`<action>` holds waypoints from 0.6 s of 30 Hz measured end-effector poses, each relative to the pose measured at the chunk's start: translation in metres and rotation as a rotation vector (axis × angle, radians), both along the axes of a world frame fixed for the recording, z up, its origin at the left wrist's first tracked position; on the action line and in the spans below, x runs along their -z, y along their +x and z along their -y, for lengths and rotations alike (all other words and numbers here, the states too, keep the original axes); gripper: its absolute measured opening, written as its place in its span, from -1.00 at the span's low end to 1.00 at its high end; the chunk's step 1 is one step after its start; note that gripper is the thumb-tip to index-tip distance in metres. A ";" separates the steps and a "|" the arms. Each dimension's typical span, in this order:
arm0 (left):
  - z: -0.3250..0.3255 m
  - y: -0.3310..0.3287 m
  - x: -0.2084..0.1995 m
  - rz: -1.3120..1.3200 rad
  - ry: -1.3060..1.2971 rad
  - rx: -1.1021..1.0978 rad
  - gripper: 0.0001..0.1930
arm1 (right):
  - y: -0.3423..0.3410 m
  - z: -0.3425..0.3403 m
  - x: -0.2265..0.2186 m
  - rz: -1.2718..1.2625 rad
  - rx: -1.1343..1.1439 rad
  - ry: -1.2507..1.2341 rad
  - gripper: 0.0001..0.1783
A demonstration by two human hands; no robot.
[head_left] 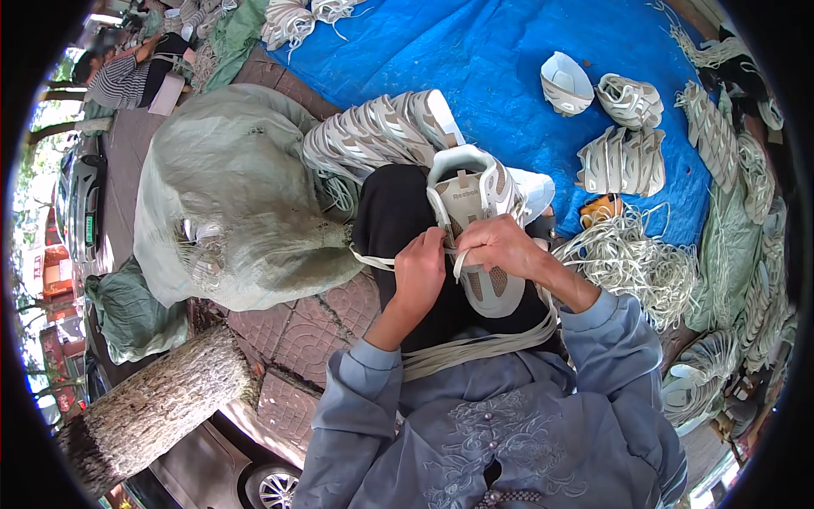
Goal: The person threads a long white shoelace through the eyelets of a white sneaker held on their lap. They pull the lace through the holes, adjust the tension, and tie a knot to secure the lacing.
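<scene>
A beige and white shoe upper [465, 193] lies across my dark-trousered lap, its collar away from me and its toe toward me. My left hand [420, 270] is closed at the left side of its lacing area, pinching a flat off-white shoelace [373, 260] that trails out to the left. Over the lacing area, my right hand [498, 246] is also closed in a pinch on the lace, and a loop hangs below its fingers. The hands hide most of the eyelets. A bundle of loose laces [479, 346] lies across my lap, nearer my body.
Nested shoe uppers [381, 131] lean beyond my knees. On the blue tarp [475, 51] are more uppers [623, 161] and a tangled lace pile [627, 263]. A large pale sack [229, 187] stands left, near a tree trunk [161, 407]. Another person [127, 81] sits at far left.
</scene>
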State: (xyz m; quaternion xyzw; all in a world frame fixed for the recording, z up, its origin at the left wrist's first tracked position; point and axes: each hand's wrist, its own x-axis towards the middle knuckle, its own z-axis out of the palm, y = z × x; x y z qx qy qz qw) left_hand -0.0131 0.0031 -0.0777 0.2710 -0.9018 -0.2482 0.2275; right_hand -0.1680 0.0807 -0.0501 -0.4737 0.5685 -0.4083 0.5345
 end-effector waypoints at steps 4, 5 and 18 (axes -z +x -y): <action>-0.012 -0.003 0.008 0.021 -0.161 0.046 -0.84 | 0.000 -0.002 0.005 -0.004 0.006 0.016 -0.83; -0.013 -0.003 0.008 0.026 -0.152 0.034 -0.83 | 0.001 -0.004 0.007 0.004 0.021 -0.041 -0.81; 0.030 -0.024 -0.030 0.555 0.057 0.371 -0.89 | -0.011 -0.006 0.004 -0.087 0.197 -0.033 -0.85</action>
